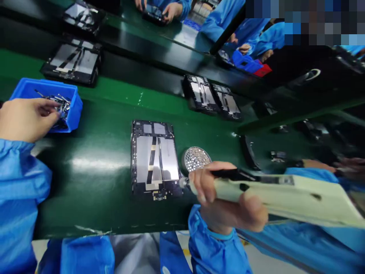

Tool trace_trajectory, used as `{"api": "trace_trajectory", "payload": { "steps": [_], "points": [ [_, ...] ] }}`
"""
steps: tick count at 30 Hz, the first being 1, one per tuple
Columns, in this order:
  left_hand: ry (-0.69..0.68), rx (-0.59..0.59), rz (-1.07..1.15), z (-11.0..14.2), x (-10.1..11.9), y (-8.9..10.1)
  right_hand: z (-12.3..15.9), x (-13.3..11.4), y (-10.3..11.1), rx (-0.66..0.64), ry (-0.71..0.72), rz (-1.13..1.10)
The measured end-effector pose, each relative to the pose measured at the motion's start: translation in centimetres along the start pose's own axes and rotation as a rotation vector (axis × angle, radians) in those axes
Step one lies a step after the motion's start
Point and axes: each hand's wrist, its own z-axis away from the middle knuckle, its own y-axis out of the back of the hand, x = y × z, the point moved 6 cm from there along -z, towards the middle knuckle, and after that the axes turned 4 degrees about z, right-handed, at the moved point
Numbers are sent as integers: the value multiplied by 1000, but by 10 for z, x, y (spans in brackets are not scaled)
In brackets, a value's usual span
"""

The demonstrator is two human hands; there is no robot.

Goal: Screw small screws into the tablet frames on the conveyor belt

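My left hand (pixel 27 116) reaches over the front of a blue bin (pixel 74 108), its thumb and forefinger pinched together at a heap of small metal parts (pixel 64 104). Whatever is between those fingertips is too small to make out. My right hand (pixel 225 201) is wrapped round a pale electric screwdriver (pixel 285 196), slightly blurred. The screwdriver's tip points left, by the lower right corner of an opened tablet (pixel 169 156); contact there cannot be told. Dark flex cables cross the tablet's silver battery area. Beside it stands a round perforated dish (pixel 197 158) of tiny screws, partly behind my right hand.
More opened tablets lie at the back left (pixel 72 61) and back right (pixel 201 93). A dark curved part (pixel 249 152) rests on the green bench (pixel 94 190). Across the bench a co-worker's hands (pixel 172 12) hold a device; a co-worker's sleeve (pixel 312 174) is at right.
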Motion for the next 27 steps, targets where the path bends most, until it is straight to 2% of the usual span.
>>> {"api": "trace_trajectory", "payload": {
  "steps": [3, 6, 11, 16, 20, 23, 25, 27],
  "points": [
    [57, -77, -83, 8, 22, -1, 18, 6, -23, -126, -67, -11],
    [48, -101, -53, 10, 29, -4, 25, 13, -32, -196, -95, 10],
    [79, -115, -14, 11, 29, -5, 26, 19, -34, -216, -110, 18],
    [58, -62, 44, 13, 36, 0, 29, 20, -32, -226, -139, 37],
    [26, -197, -43, 8, 32, -12, 28, 18, -32, -219, -143, 61],
    [62, -283, -114, 3, 26, -18, 28, 18, -35, -250, -165, 62],
    [81, -280, -122, 2, 25, -16, 29, 20, -36, -291, -193, 52],
    [77, -228, -86, 3, 26, -12, 31, 21, -35, -310, -206, 41]
  ]
}}
